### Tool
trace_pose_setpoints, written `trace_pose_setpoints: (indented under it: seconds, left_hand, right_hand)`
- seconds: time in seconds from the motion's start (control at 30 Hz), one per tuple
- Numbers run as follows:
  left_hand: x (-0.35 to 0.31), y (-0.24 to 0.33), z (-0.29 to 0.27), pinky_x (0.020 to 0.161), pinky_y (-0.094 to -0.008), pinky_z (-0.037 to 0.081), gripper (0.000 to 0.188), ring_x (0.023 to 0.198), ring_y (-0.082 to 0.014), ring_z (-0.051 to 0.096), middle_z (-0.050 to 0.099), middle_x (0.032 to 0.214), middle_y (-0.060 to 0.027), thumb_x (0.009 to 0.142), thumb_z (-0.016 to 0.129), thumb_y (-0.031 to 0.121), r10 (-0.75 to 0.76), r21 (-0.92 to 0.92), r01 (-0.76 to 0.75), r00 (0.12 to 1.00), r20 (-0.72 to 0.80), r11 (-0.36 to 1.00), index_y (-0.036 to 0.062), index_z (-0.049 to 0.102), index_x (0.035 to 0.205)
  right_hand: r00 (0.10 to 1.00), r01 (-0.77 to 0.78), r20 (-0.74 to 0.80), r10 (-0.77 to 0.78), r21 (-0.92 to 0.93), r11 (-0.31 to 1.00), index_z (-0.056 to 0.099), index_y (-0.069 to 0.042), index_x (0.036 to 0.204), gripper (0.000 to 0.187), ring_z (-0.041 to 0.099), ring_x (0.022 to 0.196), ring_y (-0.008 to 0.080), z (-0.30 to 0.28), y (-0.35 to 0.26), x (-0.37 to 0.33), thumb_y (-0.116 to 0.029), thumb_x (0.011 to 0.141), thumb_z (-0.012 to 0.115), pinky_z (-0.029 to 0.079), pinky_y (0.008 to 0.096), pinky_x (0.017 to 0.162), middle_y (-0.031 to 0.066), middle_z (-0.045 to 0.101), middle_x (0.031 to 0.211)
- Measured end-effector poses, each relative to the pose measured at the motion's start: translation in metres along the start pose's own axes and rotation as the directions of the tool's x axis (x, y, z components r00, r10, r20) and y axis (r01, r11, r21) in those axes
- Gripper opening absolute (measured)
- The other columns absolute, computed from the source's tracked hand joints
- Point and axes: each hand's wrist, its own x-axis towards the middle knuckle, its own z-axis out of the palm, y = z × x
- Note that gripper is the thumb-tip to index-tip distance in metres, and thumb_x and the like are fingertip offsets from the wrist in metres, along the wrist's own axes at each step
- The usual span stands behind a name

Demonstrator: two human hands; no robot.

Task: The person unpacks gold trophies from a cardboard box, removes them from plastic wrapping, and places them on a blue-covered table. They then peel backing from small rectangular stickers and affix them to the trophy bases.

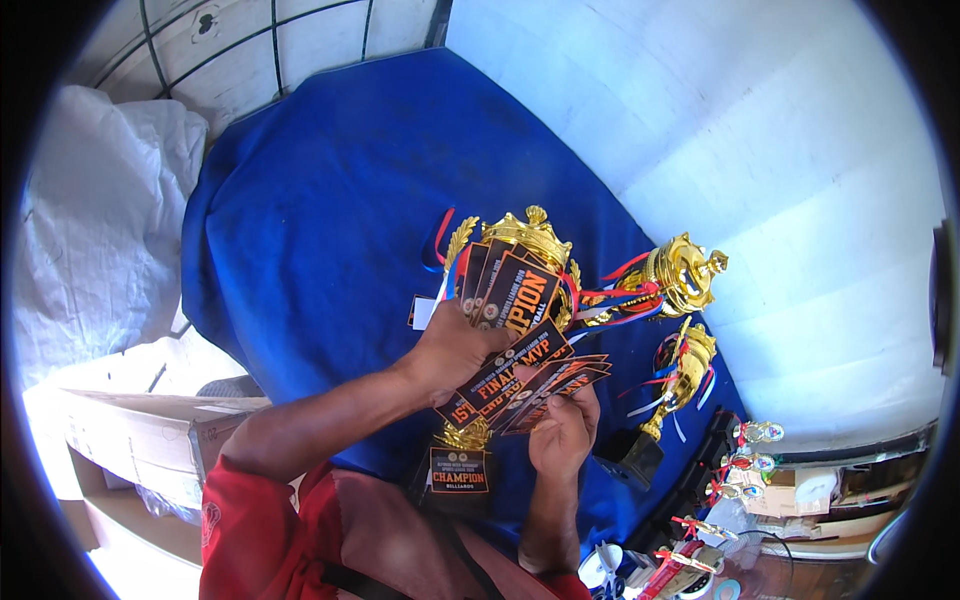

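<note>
My left hand [455,348] is closed on a few black plaque cards [524,292] with orange and white lettering, fanned upward. My right hand [563,432] grips a second fan of similar plaque cards [545,392], held just below the first. Directly behind the cards stands a gold trophy cup [530,236] with leaf-shaped sides and red, white and blue ribbons; the cards hide most of it. Below my hands, close to my body, a black plate [459,471] with orange lettering shows on a trophy's base. Beside my left hand lies a small white-faced card [423,312].
A blue cloth [330,200] covers the table. Two more gold trophies, one upper [682,277] and one lower [686,372], stand at the right with ribbons. Smaller trophies [735,490] crowd the lower right. A cardboard box [150,440] is at left; a pale wall [760,200] borders the right.
</note>
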Motion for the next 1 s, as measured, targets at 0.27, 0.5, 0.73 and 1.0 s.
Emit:
trace_pose_setpoints:
  seconds: [0.27, 0.5, 0.73, 1.0]
  left_hand:
    - [-0.001, 0.006, -0.007, 0.079, -0.0347, 0.063, 0.03, 0.09, -0.0178, 0.075, 0.075, 0.109, -0.0118, 0.093, 0.071, 0.008, -0.067, -0.125, 0.084, 0.988, 0.139, 0.989, -0.0008, 0.065, 0.121]
    - [-0.004, 0.012, -0.019, 0.079, -0.0345, 0.064, 0.032, 0.089, -0.0183, 0.075, 0.074, 0.106, -0.0107, 0.102, 0.057, 0.025, -0.231, -0.211, 0.262, 0.959, 0.162, 0.942, 0.0016, 0.063, 0.124]
    - [-0.008, 0.016, -0.022, 0.078, -0.0356, 0.064, 0.027, 0.086, -0.0204, 0.074, 0.073, 0.099, -0.0127, 0.101, 0.052, 0.014, -0.171, -0.161, 0.206, 0.963, 0.207, 0.965, -0.0015, 0.061, 0.121]
    - [-0.006, 0.014, -0.024, 0.077, -0.0351, 0.063, 0.024, 0.084, -0.0211, 0.073, 0.072, 0.097, -0.0141, 0.099, 0.052, 0.009, -0.137, -0.145, 0.173, 0.965, 0.225, 0.974, -0.0035, 0.062, 0.118]
  right_hand:
    - [0.999, 0.001, -0.049, 0.002, 0.064, 0.998, 0.057, 0.009, 0.12, 0.036, 0.072, 0.095, 0.0314, 0.002, -0.008, 0.006, -0.008, 0.09, 0.05, 0.058, 0.0392, 0.089, 0.0309, 0.07, 0.111]
    - [0.997, -0.056, -0.031, 0.07, 0.314, 0.948, 0.057, 0.002, 0.107, 0.022, 0.07, 0.09, 0.034, -0.014, -0.004, 0.007, -0.012, 0.092, 0.05, 0.059, 0.043, 0.086, 0.03, 0.068, 0.109]
    - [1.0, -0.014, -0.011, 0.022, 0.482, 0.876, 0.056, 0.0, 0.1, 0.016, 0.068, 0.1, 0.036, -0.019, -0.008, 0.009, -0.013, 0.092, 0.052, 0.058, 0.0496, 0.089, 0.0291, 0.067, 0.108]
    - [0.999, -0.048, 0.045, 0.029, 0.502, 0.864, 0.055, 0.0, 0.099, 0.015, 0.069, 0.095, 0.0338, -0.021, -0.014, 0.011, -0.012, 0.091, 0.053, 0.062, 0.0444, 0.082, 0.029, 0.066, 0.104]
